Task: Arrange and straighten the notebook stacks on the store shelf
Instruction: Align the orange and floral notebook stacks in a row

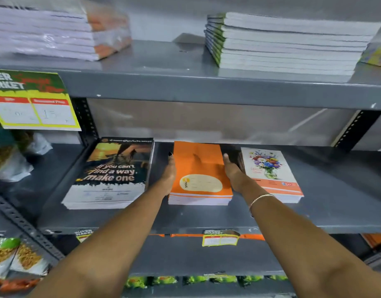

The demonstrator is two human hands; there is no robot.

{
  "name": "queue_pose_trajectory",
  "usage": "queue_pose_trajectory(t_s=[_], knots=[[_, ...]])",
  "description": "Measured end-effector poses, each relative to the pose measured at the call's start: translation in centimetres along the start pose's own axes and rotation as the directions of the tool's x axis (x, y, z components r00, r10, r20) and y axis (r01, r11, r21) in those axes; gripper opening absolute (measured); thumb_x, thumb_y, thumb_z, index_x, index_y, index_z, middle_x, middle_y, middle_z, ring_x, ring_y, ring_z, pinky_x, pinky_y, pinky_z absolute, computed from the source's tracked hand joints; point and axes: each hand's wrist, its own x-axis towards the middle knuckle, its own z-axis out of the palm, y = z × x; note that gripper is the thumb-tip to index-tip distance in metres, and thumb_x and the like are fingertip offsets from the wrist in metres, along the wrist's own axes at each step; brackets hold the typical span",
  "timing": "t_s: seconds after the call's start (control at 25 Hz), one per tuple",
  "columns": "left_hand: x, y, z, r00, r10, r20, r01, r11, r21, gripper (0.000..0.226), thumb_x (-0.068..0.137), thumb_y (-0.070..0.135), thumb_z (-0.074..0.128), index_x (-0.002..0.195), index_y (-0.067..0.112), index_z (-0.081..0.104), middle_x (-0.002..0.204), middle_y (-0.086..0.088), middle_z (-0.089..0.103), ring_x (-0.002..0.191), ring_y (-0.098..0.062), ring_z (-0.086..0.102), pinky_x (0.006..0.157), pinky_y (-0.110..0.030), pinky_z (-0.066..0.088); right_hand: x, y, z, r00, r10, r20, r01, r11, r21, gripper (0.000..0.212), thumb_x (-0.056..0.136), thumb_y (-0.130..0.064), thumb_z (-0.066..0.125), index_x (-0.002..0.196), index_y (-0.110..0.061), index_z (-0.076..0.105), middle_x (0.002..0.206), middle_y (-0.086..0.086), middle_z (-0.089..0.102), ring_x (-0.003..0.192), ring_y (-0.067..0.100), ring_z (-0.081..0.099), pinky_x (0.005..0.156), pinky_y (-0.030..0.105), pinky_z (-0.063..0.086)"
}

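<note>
Orange-covered stack of paper notebooks sits on the grey metal shelf. Left hand and right hand flank it, grip wide, flat fingers along its sides. Even inward pressure should square its edges.

The grey metal shelf holds an orange notebook stack, a quote-cover stack at its 9 o'clock and a floral stack at 3 o'clock.
</note>
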Motion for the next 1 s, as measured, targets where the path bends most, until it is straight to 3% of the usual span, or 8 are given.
queue_pose_trajectory(t_s=[0.32,0.64,0.84,1.0], knots=[[0.1,-0.2,-0.2,1.0,-0.008,0.007,0.008,1.0,-0.001,0.079,0.092,0.06,0.004,0.136,0.012,0.049,0.131,-0.019,0.059,0.121,-0.036,0.057,0.102,-0.044,0.045,-0.7,0.0,-0.4,0.998,0.061,0.021,-0.062,0.994,0.091,0.067,0.098,-0.051,0.015,0.146,-0.006,0.026,0.152,0.014,0.03,0.139,0.031,0.031,0.114,0.039,0.024],[1.0,-0.6,-0.5,0.998,-0.057,0.005,0.057,0.998,-0.006,0.093,0.077,0.079,0.006,0.134,0.022,0.052,0.132,-0.014,0.06,0.119,-0.034,0.058,0.106,-0.048,0.043,-1.2,0.1,0.0,0.996,0.082,0.017,-0.084,0.987,0.138,0.071,0.095,-0.057,0.016,0.146,-0.008,0.028,0.149,0.014,0.037,0.135,0.032,0.038,0.112,0.041,0.028],[0.5,-1.0,-1.1,0.997,-0.052,0.048,0.055,0.997,-0.053,0.075,0.093,0.059,0.005,0.143,0.014,0.039,0.139,-0.018,0.053,0.127,-0.038,0.051,0.103,-0.047,0.041,0.3,1.2,0.0,0.994,0.105,0.004,-0.104,0.975,0.194,0.078,0.09,-0.066,0.016,0.144,-0.013,0.031,0.145,0.013,0.043,0.131,0.035,0.044,0.112,0.048,0.032],[1.4,-2.1,-1.3,0.996,-0.06,0.068,0.065,0.995,-0.073,0.081,0.09,0.064,0.006,0.134,0.016,0.053,0.131,-0.019,0.06,0.118,-0.037,0.059,0.099,-0.047,0.048,-1.8,0.6,0.0,0.991,0.132,0.025,-0.134,0.976,0.172,0.071,0.094,-0.059,0.016,0.142,-0.01,0.033,0.139,0.014,0.049,0.127,0.032,0.048,0.108,0.04,0.035]])
